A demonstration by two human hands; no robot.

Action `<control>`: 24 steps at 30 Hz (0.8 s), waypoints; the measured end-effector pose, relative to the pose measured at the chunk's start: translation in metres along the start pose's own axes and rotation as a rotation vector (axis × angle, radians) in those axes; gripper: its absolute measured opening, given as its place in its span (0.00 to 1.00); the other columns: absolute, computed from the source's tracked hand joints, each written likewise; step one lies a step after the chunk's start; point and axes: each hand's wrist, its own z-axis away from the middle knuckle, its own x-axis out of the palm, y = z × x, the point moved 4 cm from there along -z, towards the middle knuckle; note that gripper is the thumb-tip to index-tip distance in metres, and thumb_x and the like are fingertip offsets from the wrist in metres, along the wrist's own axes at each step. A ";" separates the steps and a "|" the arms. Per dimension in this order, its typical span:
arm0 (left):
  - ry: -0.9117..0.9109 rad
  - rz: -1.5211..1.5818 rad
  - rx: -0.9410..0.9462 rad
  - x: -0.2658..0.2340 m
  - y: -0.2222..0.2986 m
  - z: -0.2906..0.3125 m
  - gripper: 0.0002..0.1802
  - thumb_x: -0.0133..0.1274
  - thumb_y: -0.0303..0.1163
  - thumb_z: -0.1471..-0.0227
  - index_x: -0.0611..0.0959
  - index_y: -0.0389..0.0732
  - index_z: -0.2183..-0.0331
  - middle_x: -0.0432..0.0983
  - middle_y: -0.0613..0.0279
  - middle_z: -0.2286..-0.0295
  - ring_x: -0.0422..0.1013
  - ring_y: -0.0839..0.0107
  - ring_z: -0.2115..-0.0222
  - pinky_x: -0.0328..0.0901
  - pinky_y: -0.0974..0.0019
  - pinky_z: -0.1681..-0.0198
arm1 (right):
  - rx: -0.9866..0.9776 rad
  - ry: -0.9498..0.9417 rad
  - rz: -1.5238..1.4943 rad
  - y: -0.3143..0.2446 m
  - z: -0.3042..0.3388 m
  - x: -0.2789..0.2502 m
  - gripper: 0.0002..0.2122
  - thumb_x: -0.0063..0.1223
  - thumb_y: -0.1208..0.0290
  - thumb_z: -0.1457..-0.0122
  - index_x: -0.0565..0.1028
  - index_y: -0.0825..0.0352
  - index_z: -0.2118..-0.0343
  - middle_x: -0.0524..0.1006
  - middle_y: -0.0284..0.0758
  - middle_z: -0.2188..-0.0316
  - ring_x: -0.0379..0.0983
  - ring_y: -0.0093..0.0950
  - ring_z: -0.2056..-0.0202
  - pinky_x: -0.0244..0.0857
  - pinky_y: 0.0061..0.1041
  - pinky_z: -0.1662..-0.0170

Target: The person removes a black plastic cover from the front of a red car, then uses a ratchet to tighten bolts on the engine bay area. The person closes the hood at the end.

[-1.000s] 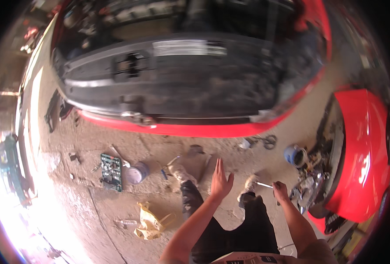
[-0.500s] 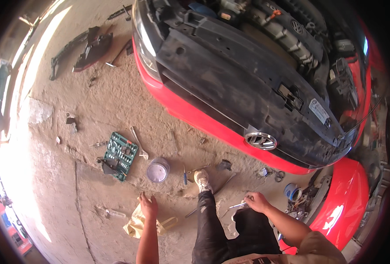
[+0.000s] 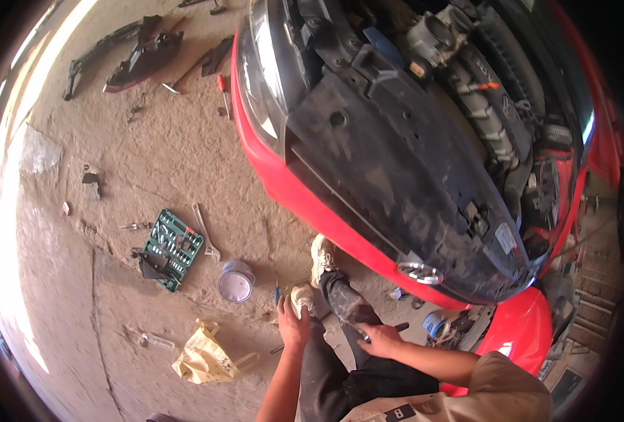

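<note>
My right hand (image 3: 382, 341) is closed around a slim tool (image 3: 365, 338) with a bright metal shaft, held over my right leg; its exact kind cannot be made out. A dark end shows past the hand on the other side. My left hand (image 3: 294, 327) hangs with its fingers apart and nothing in it, in front of my left shoe (image 3: 301, 299). Beyond that hand a small blue-handled tool (image 3: 277, 294) lies on the floor, partly covered. The red car's front bumper (image 3: 354, 243) is ahead of my feet, with the engine bay (image 3: 467, 105) uncovered.
On the floor to the left are a green socket set case (image 3: 174, 246), an adjustable wrench (image 3: 205, 232), a tin can (image 3: 236, 283) and a yellow bag (image 3: 203, 355). A hammer (image 3: 171, 87) and dark car parts (image 3: 143, 63) lie farther off. A blue can (image 3: 436, 325) and red panel (image 3: 516, 327) stand right.
My right foot has stepped forward, toward the bumper, and the view has moved nearer the car. My left hand has gone from above the yellow bag to beside my shoe. The right hand keeps its tool.
</note>
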 end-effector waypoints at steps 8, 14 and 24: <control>0.231 0.032 0.087 -0.058 0.068 -0.118 0.30 0.57 0.34 0.41 0.69 0.31 0.42 0.63 0.37 0.42 0.62 0.42 0.41 0.59 0.51 0.37 | -0.121 0.024 0.147 -0.006 -0.054 -0.038 0.18 0.58 0.63 0.44 0.76 0.64 0.52 0.82 0.42 0.67 0.80 0.41 0.65 0.72 0.41 0.60; 0.270 0.305 0.135 -0.114 0.170 -0.218 0.35 0.61 0.36 0.44 0.69 0.33 0.41 0.62 0.39 0.41 0.61 0.45 0.39 0.58 0.51 0.37 | -0.124 0.061 0.098 -0.004 -0.079 -0.051 0.16 0.58 0.64 0.44 0.77 0.65 0.54 0.82 0.41 0.66 0.80 0.40 0.67 0.73 0.39 0.61; 0.144 0.076 0.420 -0.131 0.210 -0.285 0.54 0.71 0.49 0.58 0.64 0.40 0.35 0.58 0.46 0.36 0.56 0.46 0.36 0.54 0.48 0.34 | 0.076 0.104 0.002 -0.063 -0.110 -0.056 0.15 0.58 0.63 0.44 0.77 0.62 0.55 0.82 0.39 0.66 0.80 0.40 0.65 0.73 0.38 0.60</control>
